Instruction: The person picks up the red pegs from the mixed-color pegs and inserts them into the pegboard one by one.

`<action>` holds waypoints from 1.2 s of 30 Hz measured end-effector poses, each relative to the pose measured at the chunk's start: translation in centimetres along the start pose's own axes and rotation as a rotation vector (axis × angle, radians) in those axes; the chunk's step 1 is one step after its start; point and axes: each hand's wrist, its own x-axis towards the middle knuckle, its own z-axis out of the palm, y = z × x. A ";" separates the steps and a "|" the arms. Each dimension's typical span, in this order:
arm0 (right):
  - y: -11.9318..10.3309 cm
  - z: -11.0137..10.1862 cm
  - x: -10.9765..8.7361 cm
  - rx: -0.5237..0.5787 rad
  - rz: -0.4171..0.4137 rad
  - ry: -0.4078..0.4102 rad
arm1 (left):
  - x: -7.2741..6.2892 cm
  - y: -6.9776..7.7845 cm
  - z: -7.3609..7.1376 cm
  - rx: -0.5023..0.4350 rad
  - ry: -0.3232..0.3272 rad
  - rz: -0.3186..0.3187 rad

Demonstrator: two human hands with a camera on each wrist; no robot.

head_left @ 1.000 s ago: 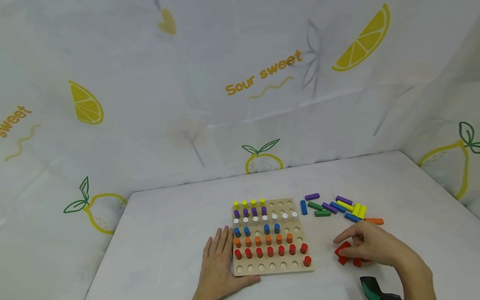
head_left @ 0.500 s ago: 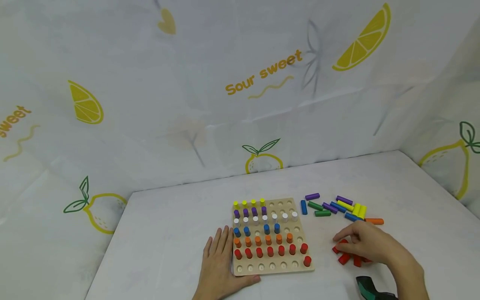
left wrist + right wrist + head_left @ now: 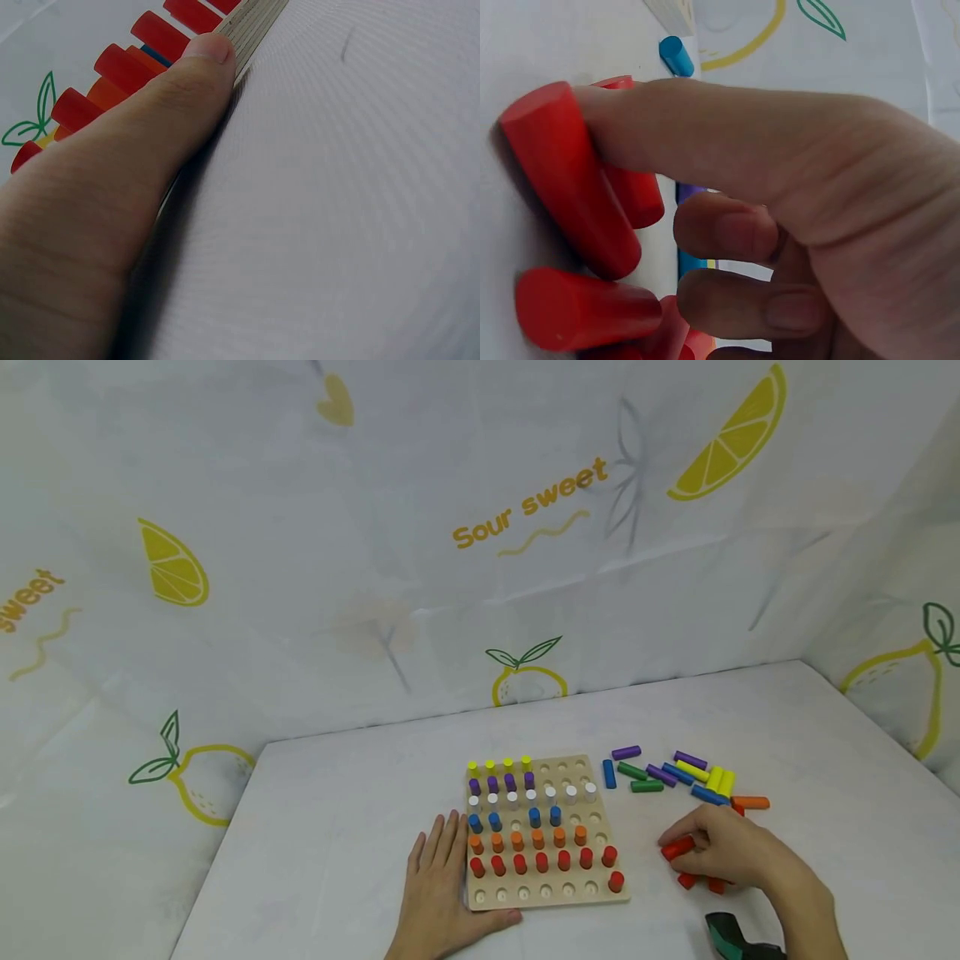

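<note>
A wooden pegboard (image 3: 525,896) stands on the table with rows of coloured pegs in its holes. My left hand (image 3: 438,893) lies flat beside it, straight fingers along its left side and thumb against the front edge. In the left wrist view the thumb (image 3: 150,120) presses that edge near the red pegs (image 3: 124,69). To the right of the board, my right hand (image 3: 738,852) pinches a red peg (image 3: 678,847) between thumb and index finger. More red pegs (image 3: 585,309) lie loose under and around this hand; some are partly hidden.
Loose purple, green, blue, yellow and orange pegs, such as an orange peg (image 3: 751,802) and a green peg (image 3: 647,786), lie behind the right hand. A black and green object (image 3: 738,939) shows by the right wrist. A lemon-print cloth (image 3: 375,568) hangs behind the table.
My right hand has shifted slightly left among the red pegs, and a red peg now shows between its thumb and index finger. The left hand and the board look unmoved.
</note>
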 end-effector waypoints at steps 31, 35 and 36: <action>-1.5 -0.3 -0.8 -0.076 -0.007 0.114 | 0.0 0.1 -0.2 0.024 -0.022 0.003; -1.8 -0.4 -1.1 -0.088 -0.043 0.128 | 0.0 0.1 -0.3 0.021 -0.023 0.003; -1.9 -0.4 -1.2 -0.089 -0.053 0.130 | 0.0 0.1 -0.2 0.020 -0.022 0.003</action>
